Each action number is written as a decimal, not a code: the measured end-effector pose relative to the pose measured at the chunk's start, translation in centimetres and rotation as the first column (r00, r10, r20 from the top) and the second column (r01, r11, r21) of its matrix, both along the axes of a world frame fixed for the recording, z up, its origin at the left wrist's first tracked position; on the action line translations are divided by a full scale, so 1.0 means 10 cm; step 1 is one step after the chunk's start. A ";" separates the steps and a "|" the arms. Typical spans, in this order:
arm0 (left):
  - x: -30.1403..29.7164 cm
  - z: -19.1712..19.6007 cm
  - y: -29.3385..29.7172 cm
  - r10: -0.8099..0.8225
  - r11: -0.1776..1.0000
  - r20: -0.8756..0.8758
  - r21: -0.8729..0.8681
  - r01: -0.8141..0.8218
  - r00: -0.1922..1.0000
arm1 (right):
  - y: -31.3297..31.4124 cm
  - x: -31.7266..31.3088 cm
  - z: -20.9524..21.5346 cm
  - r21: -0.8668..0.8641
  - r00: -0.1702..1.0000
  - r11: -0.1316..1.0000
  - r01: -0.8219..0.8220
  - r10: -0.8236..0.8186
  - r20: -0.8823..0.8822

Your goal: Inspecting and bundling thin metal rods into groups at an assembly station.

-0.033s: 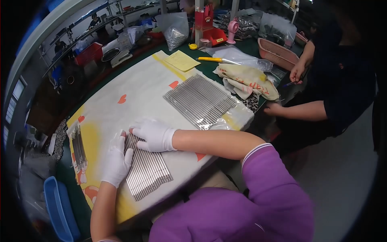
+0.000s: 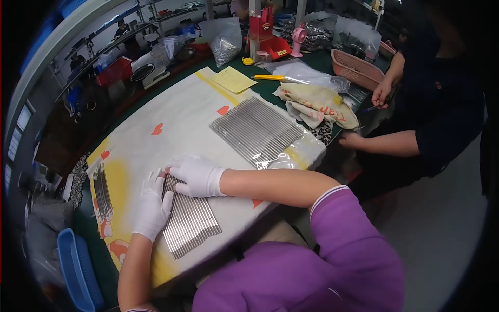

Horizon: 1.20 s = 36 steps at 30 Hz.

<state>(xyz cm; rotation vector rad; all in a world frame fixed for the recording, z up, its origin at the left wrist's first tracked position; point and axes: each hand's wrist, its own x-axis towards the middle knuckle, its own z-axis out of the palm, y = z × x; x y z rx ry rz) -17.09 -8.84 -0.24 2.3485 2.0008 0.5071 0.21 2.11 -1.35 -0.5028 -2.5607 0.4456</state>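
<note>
Across the white, heart-printed cloth it lay: a flat row of slim silver metal rods, far end right under the fingers! The white-gloved left hand flanked its left edge, open, thumb apart; the white-gloved right hand reached over the top, its grip impossible to tell.

left hand: touching metal rods
right hand: covering their far end
blue basket: sitting lower left
</note>
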 end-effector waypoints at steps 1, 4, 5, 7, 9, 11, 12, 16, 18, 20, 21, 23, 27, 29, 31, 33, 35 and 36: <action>-0.03 -0.11 0.02 -0.033 0.994 0.043 0.108 0.028 0.999 | -0.02 -0.04 -0.03 0.007 1.000 1.000 -0.002 0.002 -0.008; 0.02 -0.13 0.01 -0.035 0.991 0.158 0.130 0.014 0.987 | -0.07 -0.08 -0.07 0.047 0.997 0.999 0.019 -0.016 -0.070; 0.01 -0.16 -0.01 -0.025 0.992 0.155 0.124 0.006 0.988 | -0.11 -0.11 -0.02 -0.011 0.998 0.998 0.060 -0.059 0.012; -0.02 -0.18 -0.01 -0.017 0.992 0.306 0.125 -0.022 0.952 | -0.14 -0.14 0.02 -0.076 0.992 0.994 0.084 -0.077 0.095; 0.08 -0.13 0.02 0.017 0.989 0.300 0.132 -0.059 0.954 | -0.11 -0.14 -0.05 -0.013 0.994 0.995 0.104 -0.104 -0.031; 0.08 -0.17 0.01 0.021 0.983 0.314 0.167 -0.077 0.949 | -0.08 -0.17 -0.09 0.059 0.993 0.992 0.115 -0.116 0.010; 0.04 -0.22 0.04 -0.003 0.979 0.323 0.195 -0.063 0.946 | -0.09 -0.17 -0.10 0.065 0.993 0.991 0.114 -0.115 0.008; 0.04 -0.23 0.03 0.032 0.974 0.352 0.198 -0.108 0.936 | -0.07 -0.18 -0.15 0.092 0.996 0.992 0.086 -0.083 -0.028; 0.07 -0.23 -0.06 0.134 0.966 0.278 0.178 -0.188 0.951 | -0.14 -0.16 -0.10 0.075 0.999 0.996 0.041 -0.040 -0.009; 0.08 -0.28 -0.11 0.059 0.963 0.364 0.226 -0.150 0.930 | -0.20 -0.13 -0.08 0.080 1.000 0.997 0.001 -0.001 -0.003; 0.11 -0.28 -0.14 0.084 0.970 0.388 0.178 -0.164 0.918 | -0.22 -0.10 -0.09 0.082 1.000 0.997 -0.008 0.009 -0.003; 0.20 -0.26 -0.24 0.097 0.967 0.355 0.186 -0.172 0.930 | -0.28 -0.06 -0.13 0.087 0.994 0.995 -0.040 0.049 -0.100; 0.30 -0.24 -0.36 0.104 0.961 0.371 0.202 -0.190 0.923 | -0.36 0.01 -0.12 0.075 0.988 0.994 -0.079 0.088 -0.129; 0.33 -0.18 -0.41 0.115 0.968 0.381 0.164 -0.189 0.918 | -0.38 0.03 -0.10 0.064 0.989 0.994 -0.092 0.099 -0.110; 0.29 -0.27 -0.41 0.183 0.953 0.378 0.159 -0.258 0.908 | -0.40 0.02 -0.05 0.051 0.991 0.995 -0.081 0.086 -0.099; 0.30 -0.26 -0.37 0.202 0.943 0.427 0.157 -0.293 0.881 | -0.38 -0.03 -0.09 0.074 0.983 0.995 -0.065 0.076 -0.167; 0.30 -0.26 -0.36 0.208 0.946 0.431 0.139 -0.292 0.878 | -0.38 -0.09 -0.10 0.047 0.987 0.995 -0.084 0.089 -0.136; 0.30 -0.27 -0.36 0.214 0.948 0.436 0.121 -0.293 0.874 | -0.39 -0.09 -0.10 0.041 0.987 0.996 -0.081 0.086 -0.134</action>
